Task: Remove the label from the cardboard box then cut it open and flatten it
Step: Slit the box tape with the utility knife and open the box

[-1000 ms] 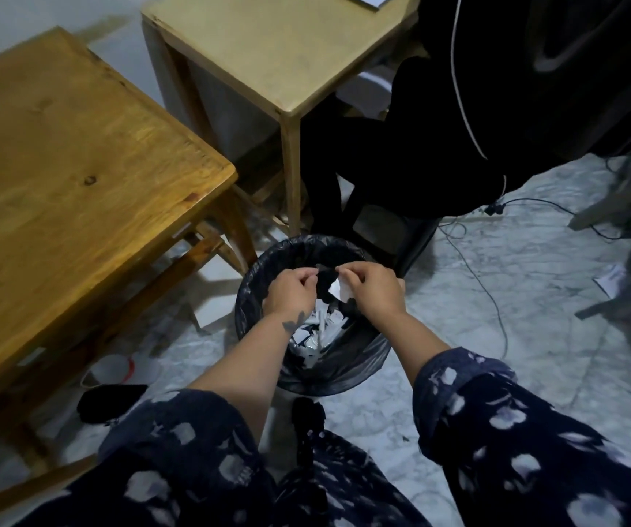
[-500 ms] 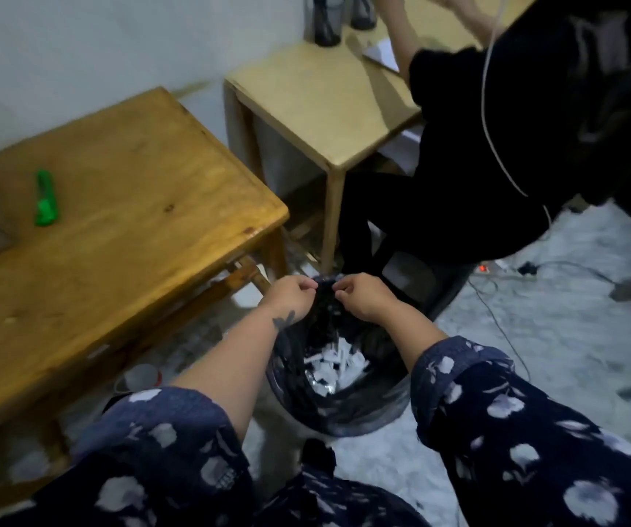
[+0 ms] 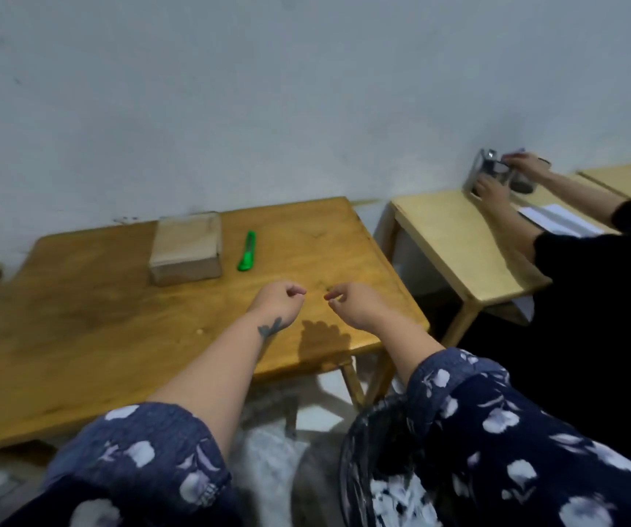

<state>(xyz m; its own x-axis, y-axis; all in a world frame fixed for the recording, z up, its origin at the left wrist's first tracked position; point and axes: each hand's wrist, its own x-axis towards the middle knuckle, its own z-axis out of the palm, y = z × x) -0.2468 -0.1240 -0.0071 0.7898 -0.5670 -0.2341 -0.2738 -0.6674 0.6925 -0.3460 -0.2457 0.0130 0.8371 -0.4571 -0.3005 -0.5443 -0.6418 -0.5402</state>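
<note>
Cardboard box waits at the far side of our wooden table, closed and lying flat, up at about eleven o'clock from our hands. Nearest to us, at five o'clock, the black-lined bin sits on the floor with white scraps inside, partly under our right sleeve. Above the near right part of the table we hold both hands up, apart from each other. Our left hand is loosely curled with fingertips pinched together, holding nothing we can see. Our right hand is curled the same way, thumb near forefinger, and looks empty too. Beyond them, at twelve o'clock, the green utility knife lies just beside the box, to its right, not touching it. Farther off at two o'clock, another person's hands handle jars on a paler table
</note>
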